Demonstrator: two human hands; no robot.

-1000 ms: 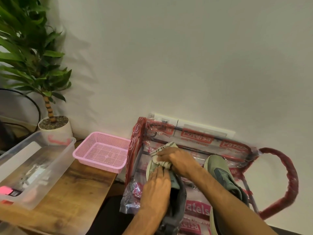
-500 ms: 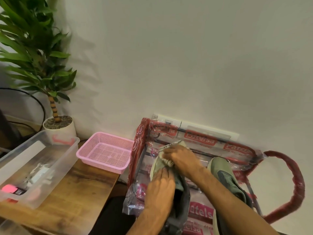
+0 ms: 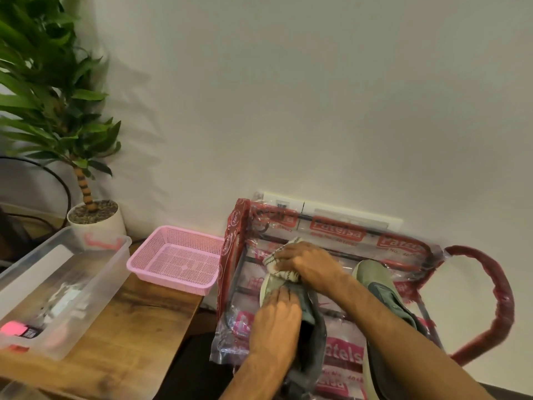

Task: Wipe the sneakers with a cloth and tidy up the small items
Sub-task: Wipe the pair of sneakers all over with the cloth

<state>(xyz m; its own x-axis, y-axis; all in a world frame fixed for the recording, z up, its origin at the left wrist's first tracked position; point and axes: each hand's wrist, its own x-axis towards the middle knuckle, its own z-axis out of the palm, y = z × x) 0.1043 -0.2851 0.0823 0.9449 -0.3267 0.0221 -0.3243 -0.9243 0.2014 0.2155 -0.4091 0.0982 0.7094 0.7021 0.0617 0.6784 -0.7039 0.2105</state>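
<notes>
My right hand [image 3: 308, 265] grips a bunched cloth [image 3: 278, 262] against the toe of the left sneaker [image 3: 288, 307], which my left hand [image 3: 275, 321] clasps steady on the plastic-wrapped rack [image 3: 340, 235]. The second sneaker [image 3: 383, 290] likely awaits wiping; the pink basket [image 3: 173, 258] sits empty, so tidying seems unstarted.

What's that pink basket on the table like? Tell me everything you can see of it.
The pink basket is a shallow, rectangular tray of what looks like plastic, its floor and flared walls pierced with fine mesh holes. It sits upright and looks empty, at the far right corner of the wooden table, slightly overhanging the edge. Neither hand touches it.
</notes>
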